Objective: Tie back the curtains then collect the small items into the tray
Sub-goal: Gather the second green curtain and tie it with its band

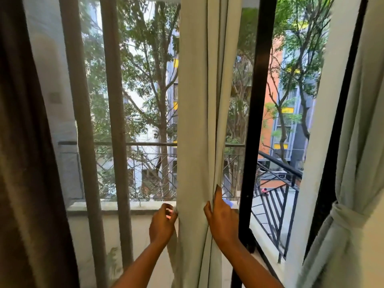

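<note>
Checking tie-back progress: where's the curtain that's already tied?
In the head view, the pale green fabric curtain already tied hangs at the far right edge, right of the black window frame, cinched by a matching fabric band.

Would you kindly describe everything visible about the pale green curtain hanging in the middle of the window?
The pale grey-green fabric curtain hangs from above the picture down past its lower edge, gathered into a narrow column of vertical folds in front of the window, just left of the black window frame. It looks like matte woven cloth, opaque. It is not tied yet. The left hand touches its left edge and the right hand grips its right folds, fingers pressed into the cloth, at windowsill height.
</note>
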